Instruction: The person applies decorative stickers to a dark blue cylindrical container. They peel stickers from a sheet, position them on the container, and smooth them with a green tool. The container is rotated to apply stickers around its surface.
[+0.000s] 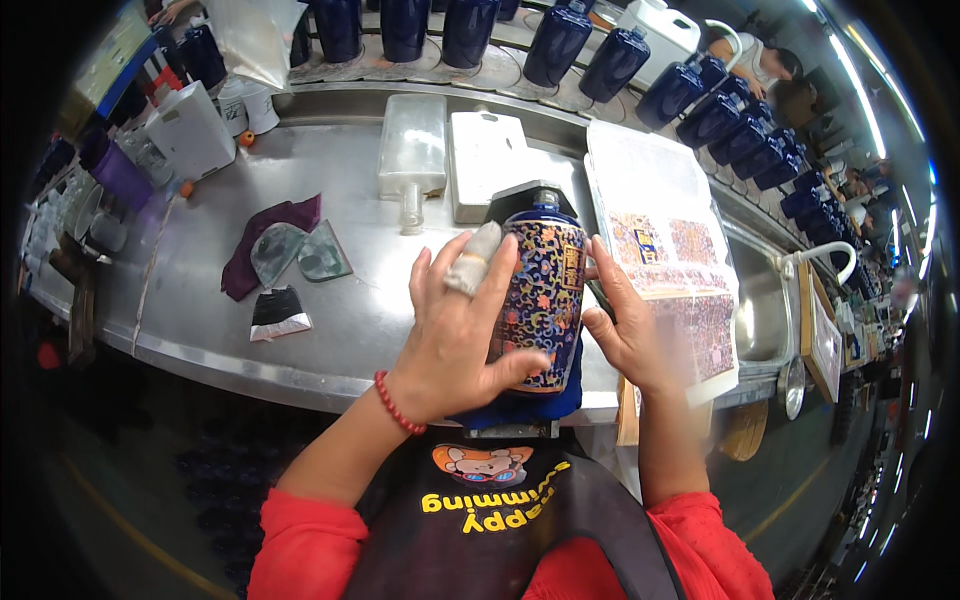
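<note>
steel worktop (340, 170), front edge partly hidden; left hand (447, 335) spread over patterned bottle (548, 300), partly hiding it; right hand (632, 335) loosely spread at bottle's edge, contact unclear.

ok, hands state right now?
Left hand: open, thumb and forefinger on patterned bottle, pale wrap at fingers.
Right hand: open, at bottle's right edge, contact unclear.

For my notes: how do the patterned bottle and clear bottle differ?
The patterned bottle is dark blue with colourful decoration; the clear bottle is see-through and unpatterned. The patterned bottle's neck points up the picture; the clear bottle's, down. The patterned bottle is between the left hand and right hand; the clear bottle lies untouched on the metal table. Both have narrow necks.
</note>
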Available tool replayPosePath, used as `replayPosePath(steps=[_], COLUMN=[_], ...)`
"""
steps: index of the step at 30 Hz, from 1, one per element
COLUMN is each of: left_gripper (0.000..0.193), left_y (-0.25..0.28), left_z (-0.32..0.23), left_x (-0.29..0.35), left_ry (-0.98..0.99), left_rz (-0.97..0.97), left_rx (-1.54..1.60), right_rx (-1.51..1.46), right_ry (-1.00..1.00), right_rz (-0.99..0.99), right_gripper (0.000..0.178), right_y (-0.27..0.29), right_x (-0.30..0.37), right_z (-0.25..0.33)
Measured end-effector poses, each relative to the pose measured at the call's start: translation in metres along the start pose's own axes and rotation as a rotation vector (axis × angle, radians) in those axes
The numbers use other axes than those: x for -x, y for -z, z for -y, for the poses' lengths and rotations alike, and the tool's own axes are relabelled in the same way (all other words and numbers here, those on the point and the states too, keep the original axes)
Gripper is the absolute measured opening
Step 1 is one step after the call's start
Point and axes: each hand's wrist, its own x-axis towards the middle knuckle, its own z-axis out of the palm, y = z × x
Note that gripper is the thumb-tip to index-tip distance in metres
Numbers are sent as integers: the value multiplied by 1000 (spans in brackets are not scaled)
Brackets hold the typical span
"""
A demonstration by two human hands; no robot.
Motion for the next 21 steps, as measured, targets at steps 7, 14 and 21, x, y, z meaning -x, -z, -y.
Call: replayPosePath(steps=[7, 14, 21], left_gripper=[112, 110, 109], left_y=[-18, -41, -43], left_z=[-29, -5, 5], left_x=[39, 48, 55], left_ry=[1, -1, 41], left_rz=[7, -49, 54], left_rx=[-140, 8, 109], right_rx=[-276, -255, -141], right_ry=[17, 48, 89], right_rz=[-64, -56, -37], right_gripper=[74, 75, 76], right_y=[-19, -12, -17], right_x=[16, 29, 31], right_z=[-16, -6, -6])
